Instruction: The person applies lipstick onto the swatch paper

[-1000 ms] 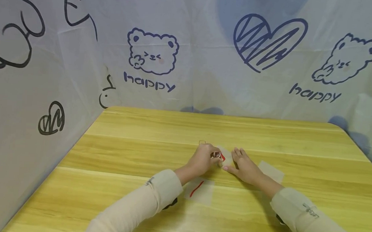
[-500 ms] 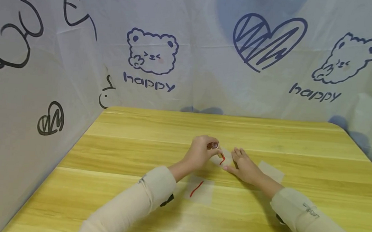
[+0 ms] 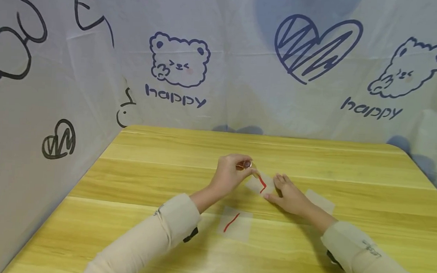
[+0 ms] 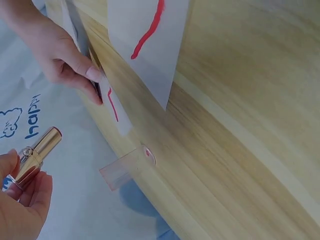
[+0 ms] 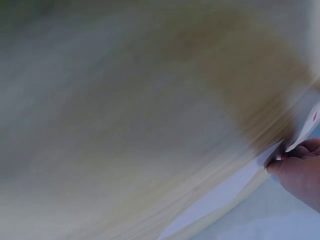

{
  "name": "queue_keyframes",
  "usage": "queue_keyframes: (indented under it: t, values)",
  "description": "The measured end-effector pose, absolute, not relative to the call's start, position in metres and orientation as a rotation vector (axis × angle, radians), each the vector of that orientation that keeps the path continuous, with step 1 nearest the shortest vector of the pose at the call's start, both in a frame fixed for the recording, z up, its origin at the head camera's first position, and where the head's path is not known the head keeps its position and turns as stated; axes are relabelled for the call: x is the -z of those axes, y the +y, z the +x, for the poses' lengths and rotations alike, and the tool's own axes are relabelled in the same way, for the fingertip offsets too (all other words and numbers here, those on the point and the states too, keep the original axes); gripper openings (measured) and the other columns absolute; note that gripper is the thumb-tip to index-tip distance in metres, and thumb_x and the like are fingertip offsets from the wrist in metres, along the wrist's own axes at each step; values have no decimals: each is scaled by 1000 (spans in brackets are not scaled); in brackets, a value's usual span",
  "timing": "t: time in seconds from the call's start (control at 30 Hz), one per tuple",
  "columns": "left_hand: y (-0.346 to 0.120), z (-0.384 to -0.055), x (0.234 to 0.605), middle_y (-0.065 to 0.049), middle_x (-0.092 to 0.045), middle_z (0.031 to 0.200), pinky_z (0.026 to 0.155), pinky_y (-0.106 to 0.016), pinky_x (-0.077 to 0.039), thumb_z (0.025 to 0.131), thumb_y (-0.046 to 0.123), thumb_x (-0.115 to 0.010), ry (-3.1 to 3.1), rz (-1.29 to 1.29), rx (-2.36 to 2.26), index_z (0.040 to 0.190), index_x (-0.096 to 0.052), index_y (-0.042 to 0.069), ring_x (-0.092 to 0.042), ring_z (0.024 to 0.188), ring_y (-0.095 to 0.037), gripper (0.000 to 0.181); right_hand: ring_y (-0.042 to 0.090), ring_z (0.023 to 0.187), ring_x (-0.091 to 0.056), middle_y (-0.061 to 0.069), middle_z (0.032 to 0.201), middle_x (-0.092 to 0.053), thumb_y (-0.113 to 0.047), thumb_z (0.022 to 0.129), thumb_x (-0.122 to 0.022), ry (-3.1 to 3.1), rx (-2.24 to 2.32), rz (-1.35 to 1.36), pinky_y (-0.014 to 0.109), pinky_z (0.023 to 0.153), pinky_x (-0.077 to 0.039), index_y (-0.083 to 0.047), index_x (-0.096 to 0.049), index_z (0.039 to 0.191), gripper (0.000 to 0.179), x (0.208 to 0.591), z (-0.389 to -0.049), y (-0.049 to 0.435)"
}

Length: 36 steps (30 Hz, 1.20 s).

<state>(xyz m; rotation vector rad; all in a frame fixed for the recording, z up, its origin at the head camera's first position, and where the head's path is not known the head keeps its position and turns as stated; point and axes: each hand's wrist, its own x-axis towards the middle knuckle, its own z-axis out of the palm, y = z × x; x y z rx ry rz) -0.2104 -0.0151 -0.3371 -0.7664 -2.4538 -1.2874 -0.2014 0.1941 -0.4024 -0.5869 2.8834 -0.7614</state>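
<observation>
My left hand (image 3: 226, 173) pinches a gold lipstick (image 4: 37, 157) between thumb and fingers, raised over the table; its red tip shows in the left wrist view. Beside it lies a small white paper square (image 3: 254, 186) with a bent red stroke (image 3: 263, 185) on it. My right hand (image 3: 290, 198) rests at the right edge of that paper, thumb spread from the fingers. Closer to me lies another paper square (image 3: 244, 227) bearing one slanted red line (image 3: 231, 222). In the left wrist view a clear lipstick cap (image 4: 122, 169) lies on the table, past my left hand.
A third paper piece (image 3: 320, 201) lies by the right wrist, partly covered by the forearm. The wooden table (image 3: 166, 150) ends at the back against a white cloth (image 3: 235, 92) with printed bears and hearts. Most of the right wrist view is blurred.
My left hand has moved up and left with the lipstick, away from the paper. More of the bent red stroke shows now. The right hand stays in place.
</observation>
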Motion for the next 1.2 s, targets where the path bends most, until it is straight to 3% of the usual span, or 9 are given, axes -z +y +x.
queue_keyframes:
  t: [0.2,0.4,0.7,0.93,1.2]
  values:
    - [-11,-209,338,-12,-69,85,69,-17,-56,78,13,-74,-2429,-757,1287,97,-70,-2,-67,77,-19,24,52,135,-13,36,145,-15,-37,93,-54,2843,855,-579,63,110,-15,18,-21,137,78,399,-202,205]
    - [-4,-207,338,-12,-69,85,67,-15,-55,79,13,-74,-2427,-757,1318,97,-70,-2,-67,77,-19,24,52,136,-12,33,147,-18,-41,93,-54,2833,907,-537,66,109,-14,12,-24,140,78,388,-197,219]
    - [9,-199,338,-13,-69,86,65,-10,-53,79,11,-74,-2405,-779,1402,97,-69,-3,-68,79,-20,23,54,132,-22,37,143,-25,-37,91,-57,2908,873,-569,67,105,-23,16,-27,137,76,387,-188,247]
    - [20,-194,341,-12,-69,85,66,-8,-52,79,11,-73,-2412,-801,1419,98,-69,-2,-68,79,-20,23,57,130,-19,38,142,-24,-34,90,-59,2922,886,-582,70,102,-22,16,-26,137,76,391,-174,266]
    - [34,-191,346,-12,-69,87,65,-7,-50,80,13,-72,-2419,-832,1434,99,-69,-2,-68,80,-20,24,57,127,-26,39,140,-27,-30,88,-64,2990,890,-610,70,99,-27,16,-30,136,75,395,-161,281]
